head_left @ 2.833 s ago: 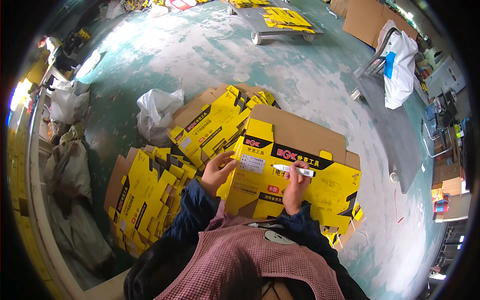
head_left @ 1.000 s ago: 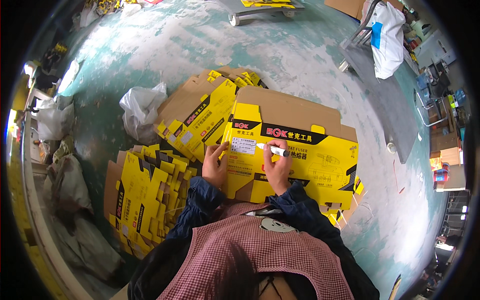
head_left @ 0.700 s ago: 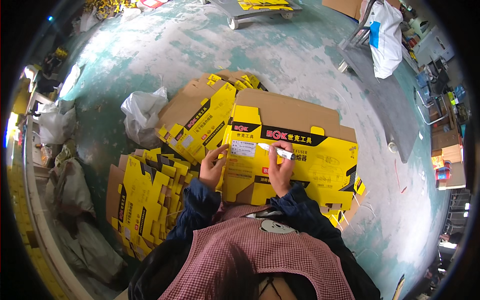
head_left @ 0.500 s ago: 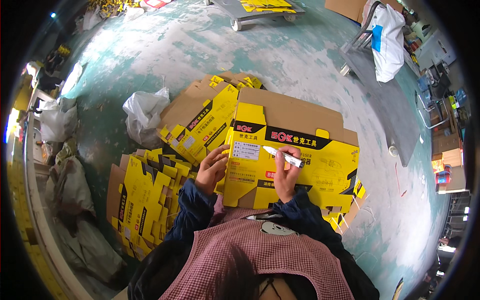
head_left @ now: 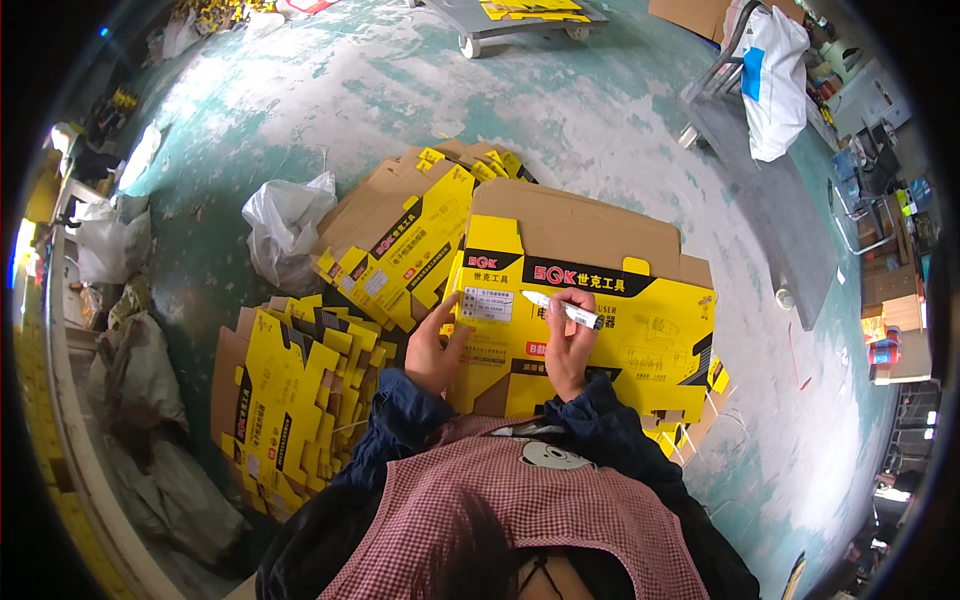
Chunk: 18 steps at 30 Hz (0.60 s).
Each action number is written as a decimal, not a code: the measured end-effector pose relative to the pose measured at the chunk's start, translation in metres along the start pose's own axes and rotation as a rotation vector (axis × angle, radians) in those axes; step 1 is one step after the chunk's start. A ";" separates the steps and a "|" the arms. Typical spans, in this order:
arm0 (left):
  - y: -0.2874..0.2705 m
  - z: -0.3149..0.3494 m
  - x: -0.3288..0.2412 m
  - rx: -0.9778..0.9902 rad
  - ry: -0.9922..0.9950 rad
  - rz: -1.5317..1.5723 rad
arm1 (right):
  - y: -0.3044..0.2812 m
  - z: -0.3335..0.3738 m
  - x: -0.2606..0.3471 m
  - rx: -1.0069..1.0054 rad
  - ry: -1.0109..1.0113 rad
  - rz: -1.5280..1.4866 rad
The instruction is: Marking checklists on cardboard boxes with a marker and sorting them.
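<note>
A flattened yellow-and-black cardboard carton (head_left: 660, 335) lies in front of me on top of a stack, with a bare brown flap at its far side. My right hand (head_left: 570, 345) is closed around a white marker pen (head_left: 562, 308), whose tip points left towards a small white printed label (head_left: 487, 305) on the carton. A dark mark shows on the label; I cannot tell whether the tip touches the surface. At the carton's left edge my left hand (head_left: 432, 350) pinches the border, thumb on the near face and fingers partly hidden.
More flattened cartons lie fanned out in a stack (head_left: 400, 245) at the far left and another stack (head_left: 285, 400) at the near left. A crumpled white plastic bag (head_left: 288, 225) sits beside them. Wheeled flat trolleys (head_left: 515, 25) stand far ahead and at right (head_left: 755, 200), one bearing a white sack (head_left: 775, 85).
My left hand has shifted slightly right and closed at the carton's edge. The marker tip stays near the label, and the carton has slid a little left.
</note>
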<state>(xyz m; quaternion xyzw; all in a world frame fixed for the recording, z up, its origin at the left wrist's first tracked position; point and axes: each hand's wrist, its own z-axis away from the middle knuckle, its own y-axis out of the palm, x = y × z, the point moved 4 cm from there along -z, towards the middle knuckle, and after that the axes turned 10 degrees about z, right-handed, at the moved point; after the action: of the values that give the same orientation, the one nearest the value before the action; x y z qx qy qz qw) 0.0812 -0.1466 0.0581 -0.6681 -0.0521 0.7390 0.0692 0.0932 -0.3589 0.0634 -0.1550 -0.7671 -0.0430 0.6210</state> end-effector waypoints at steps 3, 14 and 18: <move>-0.003 -0.005 -0.001 0.124 0.040 0.077 | 0.000 0.000 0.000 0.005 0.042 -0.035; -0.005 -0.007 0.007 0.152 -0.289 0.547 | -0.008 -0.001 -0.001 -0.058 0.075 -0.086; 0.005 -0.004 0.011 0.031 0.043 0.098 | -0.006 -0.001 -0.003 -0.037 0.128 -0.194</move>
<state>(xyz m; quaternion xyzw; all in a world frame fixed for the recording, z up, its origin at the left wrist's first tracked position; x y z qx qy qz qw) 0.0837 -0.1493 0.0466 -0.6843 -0.0064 0.7279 0.0442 0.0926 -0.3654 0.0615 -0.0883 -0.7364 -0.1269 0.6587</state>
